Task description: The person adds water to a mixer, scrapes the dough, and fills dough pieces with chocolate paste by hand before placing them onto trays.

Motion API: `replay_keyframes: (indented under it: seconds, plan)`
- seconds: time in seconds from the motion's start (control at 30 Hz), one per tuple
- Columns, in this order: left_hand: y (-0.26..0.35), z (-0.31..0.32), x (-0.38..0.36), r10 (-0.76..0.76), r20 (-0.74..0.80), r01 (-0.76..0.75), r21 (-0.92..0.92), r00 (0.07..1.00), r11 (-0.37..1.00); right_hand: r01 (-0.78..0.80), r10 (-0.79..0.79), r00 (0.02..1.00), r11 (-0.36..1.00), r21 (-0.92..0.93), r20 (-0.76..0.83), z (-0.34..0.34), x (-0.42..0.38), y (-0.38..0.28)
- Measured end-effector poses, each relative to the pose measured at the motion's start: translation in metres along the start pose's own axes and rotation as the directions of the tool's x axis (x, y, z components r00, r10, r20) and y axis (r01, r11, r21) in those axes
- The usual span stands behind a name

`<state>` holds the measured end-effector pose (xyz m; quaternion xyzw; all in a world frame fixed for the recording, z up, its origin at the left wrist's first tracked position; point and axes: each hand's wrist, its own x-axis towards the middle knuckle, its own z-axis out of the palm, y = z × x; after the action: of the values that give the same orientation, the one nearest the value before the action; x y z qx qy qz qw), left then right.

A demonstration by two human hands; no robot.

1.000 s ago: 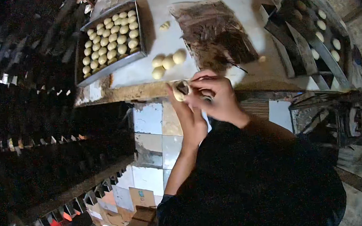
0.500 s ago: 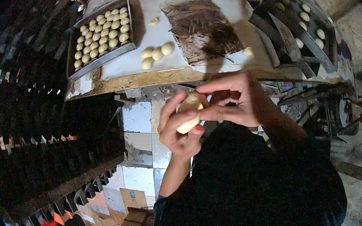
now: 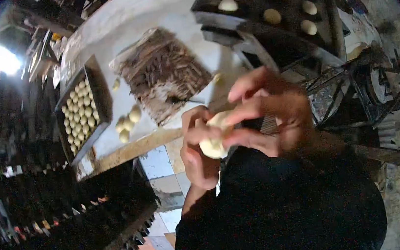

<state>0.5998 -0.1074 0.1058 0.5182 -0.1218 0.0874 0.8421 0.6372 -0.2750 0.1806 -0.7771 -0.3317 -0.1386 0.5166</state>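
Note:
A pale lump of dough (image 3: 213, 145) is held in the air in front of the body, beyond the table's near edge. My left hand (image 3: 199, 150) wraps its fingers round the dough from the left. From the right, my right hand (image 3: 270, 114) pinches the dough's upper side between thumb and fingers. On the table, dough balls (image 3: 128, 124) sit in a small cluster left of a flat brown, crumpled-looking sheet (image 3: 167, 72). A small dough piece (image 3: 218, 78) lies at the sheet's right edge.
At the left of the table (image 3: 110, 93) stands a tray (image 3: 104, 117) filled with rows of dough balls. Dark trays (image 3: 295, 50) stacked at the right carry several spaced dough balls. A metal frame (image 3: 378, 90) stands at the far right.
The view has turned toward the right, bringing the stacked trays closer. Both hands still hold the dough; the right hand's fingers have shifted on it.

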Motion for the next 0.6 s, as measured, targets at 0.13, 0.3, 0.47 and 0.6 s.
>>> replay_keyframes:
  seconds: [0.13, 0.3, 0.47, 0.6]
  plan:
    - [-0.027, 0.056, 0.060, 0.344, 0.294, -0.440, 0.389, 0.892, 0.809, -0.119, 0.116, 0.992, 0.988, 0.097, 0.039, -0.072, -0.003, 0.033]
    - [-0.042, 0.130, 0.100, 0.310, 0.160, -0.341, 0.606, 0.937, 0.719, 0.151, -0.192, 0.968, 0.959, -0.241, -0.159, -0.112, -0.006, 0.053]
    - [-0.077, 0.177, 0.116, 0.274, 0.226, -0.328, 0.253, 0.935, 0.910, 0.054, -0.076, 0.968, 0.994, -0.100, -0.237, -0.172, -0.008, 0.079]
    - [-0.090, 0.185, 0.137, 0.382, 0.466, -0.527, 0.231, 0.798, 0.818, -0.003, 0.032, 0.968, 0.993, 0.117, -0.251, -0.200, -0.015, 0.088]
